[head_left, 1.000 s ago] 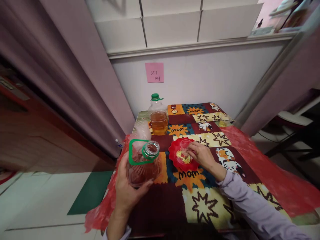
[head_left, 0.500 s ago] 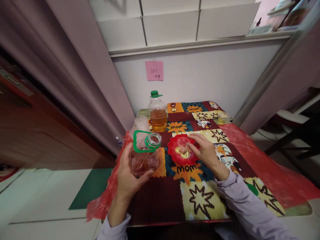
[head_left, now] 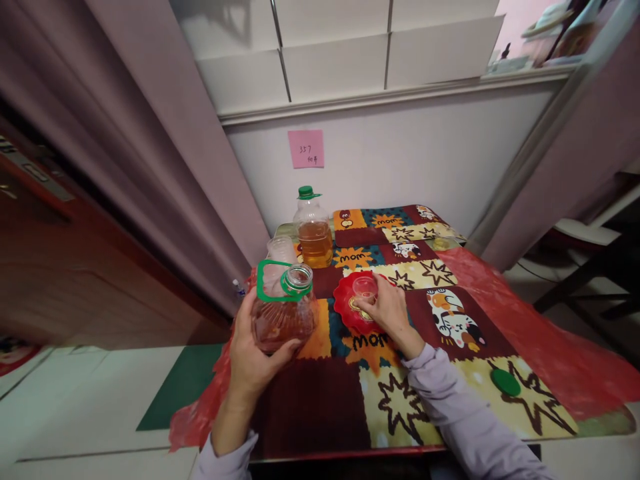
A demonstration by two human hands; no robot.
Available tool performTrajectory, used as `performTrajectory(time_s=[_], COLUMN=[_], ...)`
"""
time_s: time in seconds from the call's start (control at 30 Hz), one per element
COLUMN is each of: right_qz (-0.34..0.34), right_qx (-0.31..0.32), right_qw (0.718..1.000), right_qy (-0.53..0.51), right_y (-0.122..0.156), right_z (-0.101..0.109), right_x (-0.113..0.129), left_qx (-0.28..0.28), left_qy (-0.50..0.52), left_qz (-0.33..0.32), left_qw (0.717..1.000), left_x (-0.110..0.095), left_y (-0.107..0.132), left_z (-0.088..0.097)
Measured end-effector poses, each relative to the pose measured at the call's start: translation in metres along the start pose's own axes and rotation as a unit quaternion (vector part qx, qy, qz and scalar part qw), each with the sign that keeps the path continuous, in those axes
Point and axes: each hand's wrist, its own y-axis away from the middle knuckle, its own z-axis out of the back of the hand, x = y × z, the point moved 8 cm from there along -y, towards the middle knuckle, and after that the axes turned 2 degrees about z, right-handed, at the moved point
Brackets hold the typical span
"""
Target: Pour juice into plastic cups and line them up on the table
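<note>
My left hand (head_left: pixel 253 353) is closed around a clear plastic jug (head_left: pixel 285 323) with a green handle and an uncapped mouth, tilted slightly. How much liquid is in it is hard to tell against the dark mat. My right hand (head_left: pixel 393 310) grips a small clear plastic cup (head_left: pixel 365 288), thumb in front and fingers along its right side. Under the cup lies a red scalloped plate (head_left: pixel 345 313) with a yellow print. The jug's mouth is left of the cup, apart from it.
Behind the jug stand a stack of clear cups (head_left: pixel 281 249) and a second jug (head_left: pixel 315 243) of amber liquid, capped in green. A green cap (head_left: pixel 506 382) lies at the table's right. Patterned mats (head_left: pixel 310 407) cover the table over red plastic sheeting (head_left: pixel 545 340). A wall closes off the back.
My right hand has moved in and wrapped further round the cup over the plate. The green cap, mostly hidden by my sleeve before, now shows fully. The jug stays in my left hand.
</note>
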Motion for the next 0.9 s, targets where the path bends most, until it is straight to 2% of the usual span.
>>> performTrajectory(time_s=[0.17, 0.3, 0.4, 0.5, 0.53, 0.6, 0.7, 0.77, 0.8, 0.83, 0.9], right_qz=[0.018, 0.014, 0.029, 0.066, 0.074, 0.072, 0.041, 0.021, 0.017, 0.017, 0.022], right_qx=[-0.023, -0.02, -0.077, -0.15, -0.142, -0.062, 0.09, 0.15, 0.165, 0.172, 0.169], right_qw=[1.0, 1.0, 0.996, 0.98, 0.973, 0.948, 0.867, 0.812, 0.795, 0.787, 0.792], right_qy=[-0.005, 0.0, -0.022, -0.114, -0.168, -0.302, -0.488, -0.563, -0.583, -0.593, -0.587], right_y=[0.001, 0.004, 0.007, 0.017, 0.021, 0.029, 0.046, 0.056, 0.058, 0.059, 0.057], right_z=[-0.002, 0.0, 0.017, 0.042, 0.044, 0.035, 0.005, -0.01, -0.015, -0.017, -0.018], right_x=[-0.003, -0.008, -0.002, 0.02, 0.03, 0.054, 0.096, 0.117, 0.124, 0.127, 0.127], left_qx=[0.0, 0.004, 0.006, 0.009, 0.012, 0.02, 0.04, 0.051, 0.056, 0.062, 0.077], left_qy=[-0.01, -0.005, 0.002, -0.006, -0.012, -0.021, -0.043, -0.067, -0.08, -0.092, -0.113], left_qz=[0.016, 0.023, 0.024, 0.025, 0.023, 0.015, 0.001, -0.017, -0.028, -0.041, -0.062], left_qw=[1.0, 1.0, 1.0, 1.0, 1.0, 0.999, 0.998, 0.996, 0.995, 0.993, 0.989], left_x=[0.0, -0.001, 0.001, 0.002, 0.002, 0.0, -0.006, -0.013, -0.018, -0.023, -0.032], left_y=[0.001, 0.002, 0.002, 0.003, 0.003, 0.004, 0.004, 0.004, 0.004, 0.004, 0.003], left_z=[0.0, -0.002, -0.003, -0.004, -0.004, -0.007, -0.014, -0.02, -0.024, -0.028, -0.037])
